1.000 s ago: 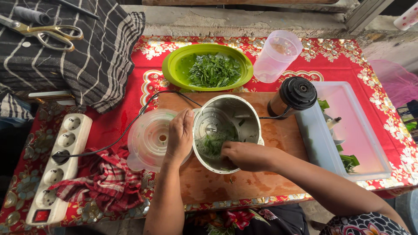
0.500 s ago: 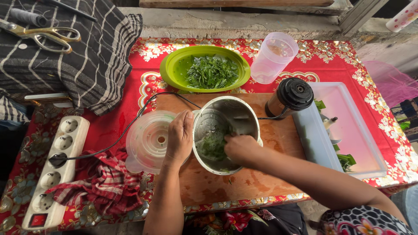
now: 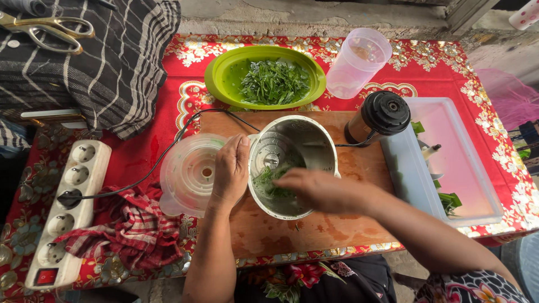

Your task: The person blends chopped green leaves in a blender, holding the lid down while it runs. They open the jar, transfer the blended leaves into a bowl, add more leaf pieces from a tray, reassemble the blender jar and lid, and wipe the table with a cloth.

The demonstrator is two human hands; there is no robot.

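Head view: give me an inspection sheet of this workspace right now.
Surface: wooden board on a red patterned tablecloth.
Job's things: metal blender jar holding chopped greens; green bowl of leaves.
Clutter: clear lid, plastic cup, black motor unit, white tray, checked cloth, scissors.
Hands: left hand grips the jar's rim; right hand reaches inside.
Cables: black cord plugged into the power strip.
Surroundings: concrete ground.

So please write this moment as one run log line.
left hand: steadies blender jar | right hand: inside jar, on chopped greens
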